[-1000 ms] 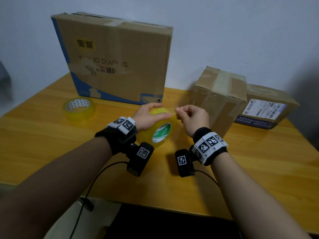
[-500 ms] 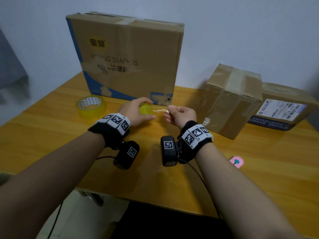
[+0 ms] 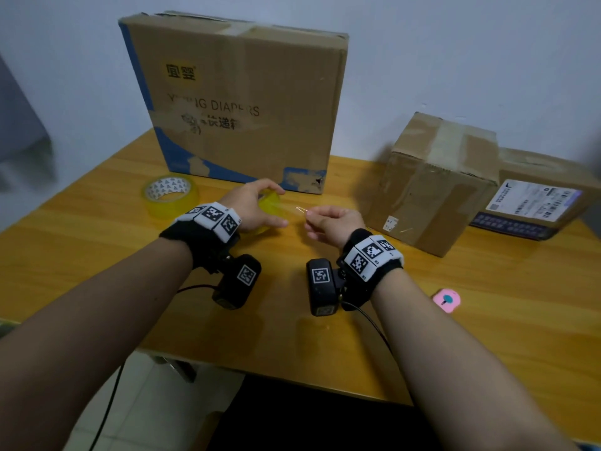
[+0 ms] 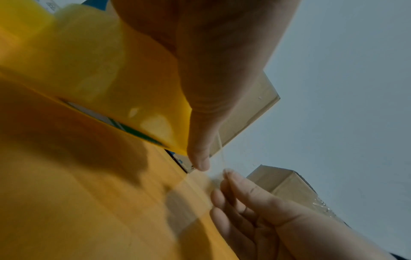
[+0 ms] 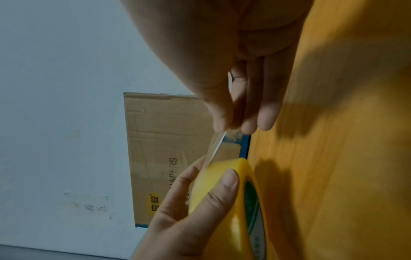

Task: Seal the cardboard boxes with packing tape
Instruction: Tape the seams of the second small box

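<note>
The left hand (image 3: 252, 205) gripped a yellow tape roll (image 3: 271, 206) above the table (image 3: 97, 255), near the big box (image 3: 240, 102). The right hand (image 3: 335, 222) pinched the loose tape end (image 3: 300, 209), stretched between both hands. Two smaller boxes (image 3: 439, 183) stood right.

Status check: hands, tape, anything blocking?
Left hand grips yellow tape roll. Right hand pinches the clear tape end, strip drawn out. Nothing between hands and boxes.

My bare forearms wear black wristbands (image 3: 208, 237) with white coded tiles; a black, cabled camera (image 3: 320, 286) hangs under each.
</note>
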